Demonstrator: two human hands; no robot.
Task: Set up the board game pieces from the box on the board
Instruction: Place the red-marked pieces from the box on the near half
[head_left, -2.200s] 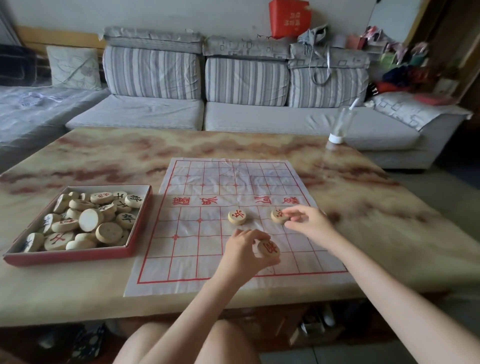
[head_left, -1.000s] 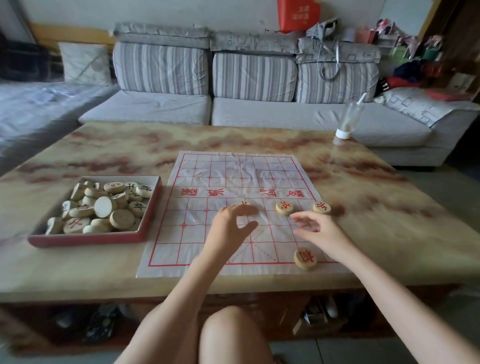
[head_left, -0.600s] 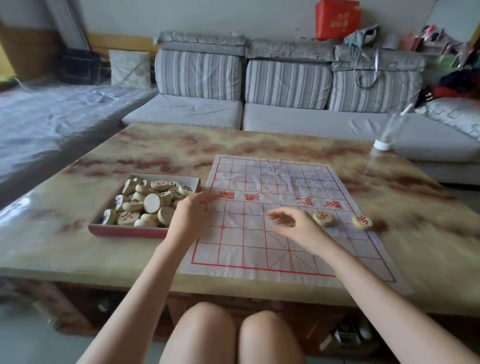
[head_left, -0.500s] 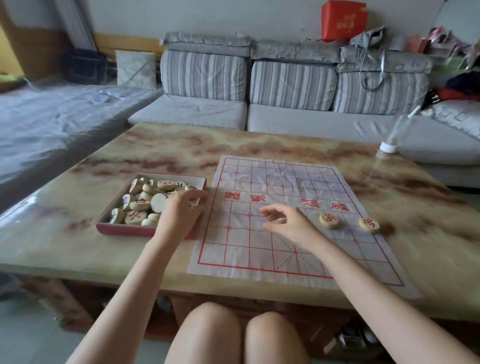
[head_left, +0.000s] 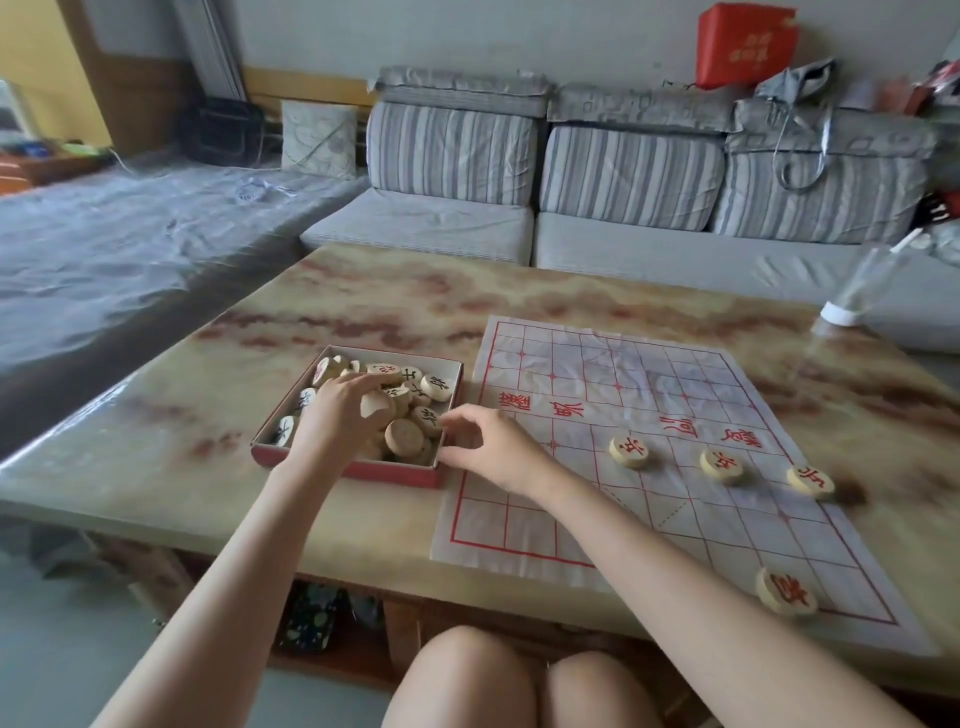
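Note:
A red-sided box (head_left: 353, 472) holds several round wooden pieces (head_left: 404, 435) with red or black characters. My left hand (head_left: 337, 418) lies inside the box with its fingers spread over the pieces. My right hand (head_left: 488, 447) hovers at the box's right rim, fingers curled and reaching in among the pieces. To the right lies the white paper board (head_left: 649, 462) with a red grid. Three red-lettered pieces stand in a row on it (head_left: 629, 451), (head_left: 722, 466), (head_left: 810, 481). A larger red-lettered piece (head_left: 785, 591) sits near the board's front right corner.
The marbled table (head_left: 156, 467) carries box and board. A clear bottle with a white cap (head_left: 857, 291) stands at the far right edge. A grey striped sofa (head_left: 571, 171) runs behind the table. My knees (head_left: 493, 680) show below the front edge.
Both hands left the board and moved left to the box. The left hand went in among the pieces and the right hand followed to the rim. The view swung left.

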